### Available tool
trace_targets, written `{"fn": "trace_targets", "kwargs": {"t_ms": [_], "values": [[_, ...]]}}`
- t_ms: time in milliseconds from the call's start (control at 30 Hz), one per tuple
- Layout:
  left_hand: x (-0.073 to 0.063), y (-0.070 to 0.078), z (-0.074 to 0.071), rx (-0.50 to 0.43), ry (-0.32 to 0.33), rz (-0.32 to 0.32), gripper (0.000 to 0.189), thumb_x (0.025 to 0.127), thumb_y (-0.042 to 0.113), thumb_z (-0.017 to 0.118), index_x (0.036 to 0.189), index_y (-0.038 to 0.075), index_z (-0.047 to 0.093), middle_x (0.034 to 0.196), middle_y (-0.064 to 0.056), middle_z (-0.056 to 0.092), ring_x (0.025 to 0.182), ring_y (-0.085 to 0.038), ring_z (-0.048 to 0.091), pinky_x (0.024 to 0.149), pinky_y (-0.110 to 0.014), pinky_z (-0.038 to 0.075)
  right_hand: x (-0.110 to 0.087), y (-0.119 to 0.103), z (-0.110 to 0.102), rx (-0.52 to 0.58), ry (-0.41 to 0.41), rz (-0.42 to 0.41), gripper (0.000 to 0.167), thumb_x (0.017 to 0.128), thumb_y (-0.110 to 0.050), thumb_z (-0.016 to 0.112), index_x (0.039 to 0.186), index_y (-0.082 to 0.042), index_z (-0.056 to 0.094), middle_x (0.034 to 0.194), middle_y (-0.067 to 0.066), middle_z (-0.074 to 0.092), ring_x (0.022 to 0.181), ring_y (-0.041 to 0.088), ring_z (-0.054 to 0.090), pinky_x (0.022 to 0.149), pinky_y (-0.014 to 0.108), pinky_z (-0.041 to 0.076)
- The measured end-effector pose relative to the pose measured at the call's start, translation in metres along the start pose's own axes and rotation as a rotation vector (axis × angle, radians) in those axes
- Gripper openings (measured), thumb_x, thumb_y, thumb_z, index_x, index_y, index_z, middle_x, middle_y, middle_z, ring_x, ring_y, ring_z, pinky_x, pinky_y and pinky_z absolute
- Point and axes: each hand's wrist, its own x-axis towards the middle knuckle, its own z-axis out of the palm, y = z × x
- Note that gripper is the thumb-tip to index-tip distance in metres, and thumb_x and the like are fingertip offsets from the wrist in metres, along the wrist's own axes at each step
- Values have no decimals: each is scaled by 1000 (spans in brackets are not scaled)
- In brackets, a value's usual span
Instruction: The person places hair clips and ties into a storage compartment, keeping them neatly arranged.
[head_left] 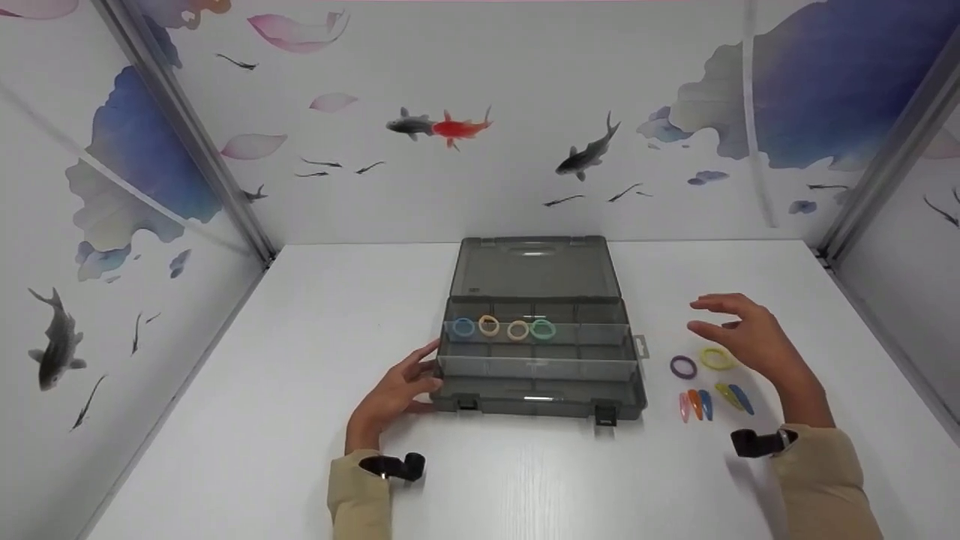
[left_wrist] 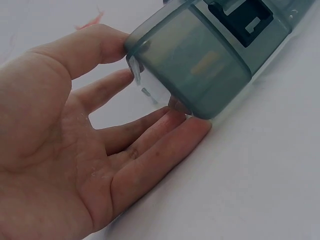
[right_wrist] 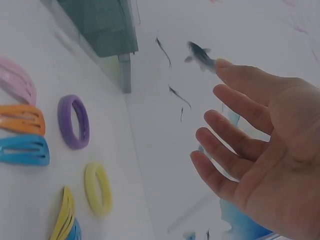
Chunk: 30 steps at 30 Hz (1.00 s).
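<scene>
Across the middle of the bench (head_left: 540, 495), from the head, we see a grey see-through box (head_left: 534, 409) with its lid (head_left: 536, 271) tipped back. Four rings (head_left: 455, 328), blue, orange, peach and green, line up toward its rear; we cannot tell how they rest against the divider. Our left hand (head_left: 397, 394) holds the box's left end, and our right hand (head_left: 757, 341), fingers parted and carrying nothing, hangs near a purple ring (head_left: 673, 367) and a yellow ring (head_left: 718, 368). Nearer us lie three hair clips (head_left: 696, 405), pink, orange and blue, beside a yellow-and-blue pair (head_left: 728, 395).

From the left wrist, we see the thumb on one edge of the box and the fingers against its end and lower edge.

From the right wrist, we see the palm bare, its relaxed fingers apart from both loose rings.
</scene>
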Motion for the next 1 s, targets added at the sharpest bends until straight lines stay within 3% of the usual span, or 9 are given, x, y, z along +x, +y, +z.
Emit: {"fn": "trace_targets", "kwargs": {"t_ms": [233,533,1000], "values": [[-2,1,0,4,18,-5,73,94,17,64,158,27,31,162,-23,30,143,-45,38,98,-57,53,0,29,-3,-33,-81,89,74,92,-55,65,144,-4,51,154,32,33,135,56,38,107,68,37],[-1,2,2,4,32,-12,71,94,20,66,158,24,34,160,-24,33,141,-45,42,94,-53,56,-1,60,-2,-50,-237,275,85,89,-57,67,149,-2,43,153,39,28,137,58,30,110,69,34],[-3,3,3,33,39,-10,71,96,23,67,158,24,32,159,-23,35,140,-43,45,97,-55,53,1,68,12,-10,-179,290,70,89,-34,74,143,1,47,152,40,25,137,58,26,112,70,29]]}}
